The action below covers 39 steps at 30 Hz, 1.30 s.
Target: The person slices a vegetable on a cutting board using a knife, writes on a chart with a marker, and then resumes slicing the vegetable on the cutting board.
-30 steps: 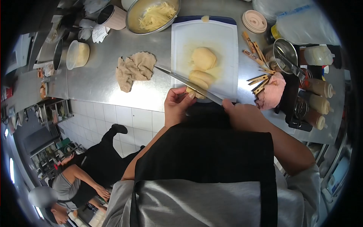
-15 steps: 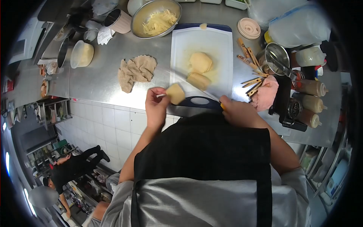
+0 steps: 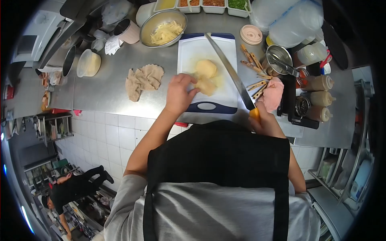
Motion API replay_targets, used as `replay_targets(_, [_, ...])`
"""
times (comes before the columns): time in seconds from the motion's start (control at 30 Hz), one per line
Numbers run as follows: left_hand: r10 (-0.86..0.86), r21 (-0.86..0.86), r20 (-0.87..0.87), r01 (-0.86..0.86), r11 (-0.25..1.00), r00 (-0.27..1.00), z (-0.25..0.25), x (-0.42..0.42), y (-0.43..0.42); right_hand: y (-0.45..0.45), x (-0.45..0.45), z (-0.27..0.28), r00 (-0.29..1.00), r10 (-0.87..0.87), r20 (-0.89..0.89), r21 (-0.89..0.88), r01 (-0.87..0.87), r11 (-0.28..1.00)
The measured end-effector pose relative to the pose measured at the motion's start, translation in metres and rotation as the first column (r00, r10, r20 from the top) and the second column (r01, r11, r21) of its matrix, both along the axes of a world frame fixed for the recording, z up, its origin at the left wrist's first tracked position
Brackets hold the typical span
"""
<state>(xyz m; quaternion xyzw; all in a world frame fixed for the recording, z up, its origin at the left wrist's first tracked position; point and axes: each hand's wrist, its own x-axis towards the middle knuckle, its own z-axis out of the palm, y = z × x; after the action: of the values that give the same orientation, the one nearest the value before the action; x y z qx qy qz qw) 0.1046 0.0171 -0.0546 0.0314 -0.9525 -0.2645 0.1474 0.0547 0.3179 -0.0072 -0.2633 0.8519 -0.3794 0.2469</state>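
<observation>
A white cutting board with dark blue ends lies on the steel counter. On it sit a rounded pale yellow piece and, nearer to me, flat pale yellow slices. My left hand is over the board's left side, its fingertips at the slices with thumb and fingers apart; whether it grips one is hidden. My right hand is closed on the yellow handle of a long knife. The blade slants across the board's right side, tip near the far edge, away from the slices.
A steel bowl of pale shreds stands beyond the board. A brown cloth lies left. Clothespins, a pink cloth, a steel pot and squeeze bottles are on the right. Another person is at the lower left.
My left hand has moved from the board's near left corner, where it held a slice, up to the slices. The knife has swung from pointing left to pointing away from me.
</observation>
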Motion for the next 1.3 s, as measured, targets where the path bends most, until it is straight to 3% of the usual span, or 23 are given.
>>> replay_targets(0.1, [0.084,0.010,-0.024,-0.083,0.996,0.996,0.010,-0.009,0.007,0.009,0.004,-0.008,1.000,-0.023,0.012,0.010,0.023,1.000])
replay_targets(0.2, [0.223,-0.084,0.044,-0.219,0.972,0.974,0.008,-0.023,0.023,0.017,0.007,-0.012,0.999,-0.033,0.006,0.000,0.033,0.999])
replay_targets(0.3, [0.250,-0.052,0.067,-0.247,0.968,0.966,0.000,-0.031,0.029,0.023,0.009,-0.010,0.999,-0.036,-0.029,0.005,0.036,0.999])
replay_targets(0.4, [0.167,0.140,-0.060,-0.157,0.978,0.984,0.001,-0.030,0.015,0.032,0.011,-0.012,0.998,-0.039,-0.047,0.002,0.039,0.999])
replay_targets(0.5, [0.117,0.519,0.121,-0.163,0.839,0.986,0.025,-0.022,0.003,0.042,0.009,-0.014,0.998,-0.030,-0.063,-0.020,0.028,0.999])
replay_targets(0.63, [0.093,0.426,0.088,-0.122,0.896,0.992,0.048,-0.010,0.014,0.048,0.001,-0.007,0.996,0.004,-0.084,-0.068,-0.010,0.998])
replay_targets(0.73, [-0.003,-0.082,-0.270,-0.020,0.996,0.963,0.042,-0.010,0.029,0.054,-0.007,-0.005,0.991,0.062,-0.121,-0.079,-0.072,0.994])
replay_targets(0.77, [-0.042,-0.175,-0.263,-0.004,0.985,0.964,0.034,-0.007,0.035,0.056,-0.009,-0.002,0.988,0.082,-0.133,-0.081,-0.093,0.992])
replay_targets(0.87, [-0.127,-0.213,-0.207,0.082,0.974,0.970,0.002,0.008,0.049,0.063,-0.016,-0.004,0.980,0.135,-0.149,-0.070,-0.146,0.987])
replay_targets(1.0, [0.086,-0.144,-0.287,-0.132,0.981,0.954,0.001,0.022,0.055,0.072,-0.027,-0.007,0.977,0.181,-0.111,-0.067,-0.190,0.980])
replay_targets(1.03, [0.225,-0.007,-0.217,-0.232,0.973,0.950,-0.006,0.019,0.049,0.075,-0.030,-0.014,0.975,0.197,-0.103,-0.083,-0.205,0.975])
replay_targets(1.13, [0.435,0.106,-0.119,-0.424,0.900,0.893,-0.007,-0.008,0.048,0.076,-0.036,-0.022,0.961,0.244,-0.128,-0.077,-0.255,0.964])
replay_targets(1.17, [0.476,0.028,-0.115,-0.476,0.879,0.872,-0.007,-0.017,0.048,0.076,-0.038,-0.022,0.959,0.252,-0.127,-0.079,-0.263,0.962])
replay_targets(1.3, [0.416,-0.073,-0.032,-0.418,0.906,0.909,-0.002,-0.032,0.046,0.077,-0.040,-0.023,0.952,0.277,-0.132,-0.087,-0.290,0.953])
